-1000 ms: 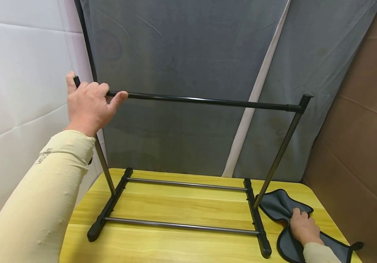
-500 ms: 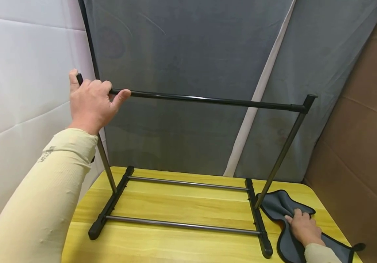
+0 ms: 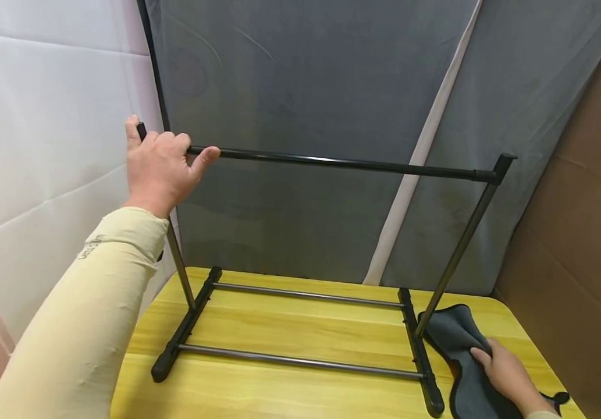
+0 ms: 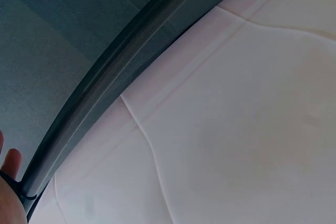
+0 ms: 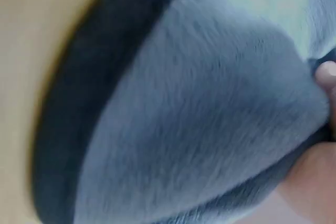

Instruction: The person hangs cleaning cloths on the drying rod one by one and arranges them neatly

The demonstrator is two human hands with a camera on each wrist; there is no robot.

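A black metal rack (image 3: 300, 361) stands on the yellow wooden table (image 3: 290, 326). My left hand (image 3: 161, 166) grips the left end of its top bar (image 3: 342, 164), fingers curled over it and thumb under it. By the rack's right foot lies a grey cloth (image 3: 452, 334) with a black hem. My right hand (image 3: 507, 372) rests on it and pinches a fold. In the right wrist view the cloth (image 5: 210, 119) bulges, bunched between a fingertip (image 5: 328, 74) and the thumb. The left wrist view shows only a fingertip (image 4: 10, 163) beside a dark strip.
A grey backdrop (image 3: 331, 87) hangs behind the table, with a white padded wall (image 3: 43, 145) to the left and brown cardboard (image 3: 588, 233) to the right. The rack's two low rails (image 3: 305, 294) cross the table. The table's right edge lies close to the cloth.
My right hand has slid a little toward the table's front right, gathering the cloth under its fingers. My left hand keeps its grip on the top bar.
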